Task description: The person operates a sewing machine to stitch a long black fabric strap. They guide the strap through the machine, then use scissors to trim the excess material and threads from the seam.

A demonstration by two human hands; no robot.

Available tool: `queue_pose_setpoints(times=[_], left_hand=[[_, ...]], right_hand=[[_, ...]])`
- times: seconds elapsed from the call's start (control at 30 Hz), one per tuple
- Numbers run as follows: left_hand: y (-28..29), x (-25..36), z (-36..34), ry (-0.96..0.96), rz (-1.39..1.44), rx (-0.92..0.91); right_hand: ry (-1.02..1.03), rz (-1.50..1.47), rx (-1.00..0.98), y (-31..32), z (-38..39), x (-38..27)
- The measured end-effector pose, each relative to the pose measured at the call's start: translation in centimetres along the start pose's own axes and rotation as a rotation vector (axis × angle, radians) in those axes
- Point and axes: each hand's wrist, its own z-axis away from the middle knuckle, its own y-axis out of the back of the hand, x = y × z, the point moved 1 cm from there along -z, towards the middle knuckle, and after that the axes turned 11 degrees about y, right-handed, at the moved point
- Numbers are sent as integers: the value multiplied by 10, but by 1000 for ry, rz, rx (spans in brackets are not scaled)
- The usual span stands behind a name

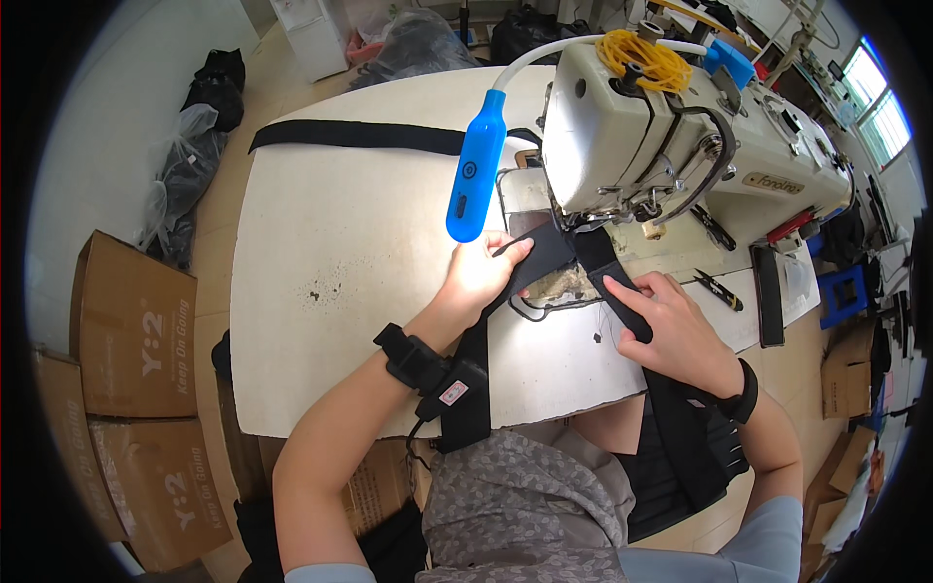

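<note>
Grey leaf-patterned apron cloth (525, 491), softly creased, covers the person's front. Left hand (483, 275) grips a flat, matte black strap (546, 255) between thumb and fingers; right hand (671, 321) holds a narrower black band (623, 303) with bent fingers. Both pieces meet beneath the glossy, box-shaped sewing machine head (598, 126), above the smooth white surface (340, 223). A rounded blue plastic lamp (475, 167) hangs near the left hand.

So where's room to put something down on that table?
Left of the blue gadget, between the long black strap and left forearm, the white table has only dark specks. It's crowded by the sewing machine, where left hand and right hand hold black webbing.
</note>
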Motion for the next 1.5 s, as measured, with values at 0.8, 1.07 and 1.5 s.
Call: queue_pose_setpoints(times=[0.8,1.07,1.5], left_hand=[[-3,-2,-1,-2,-56,62],[-3,1,-2,88,-62,-94],[7,11,-19,270,-113,-295]], right_hand=[[14,-2,3,0,0,1],[-1,-27,-19,3,0,1],[9,-29,-20,4,0,3]])
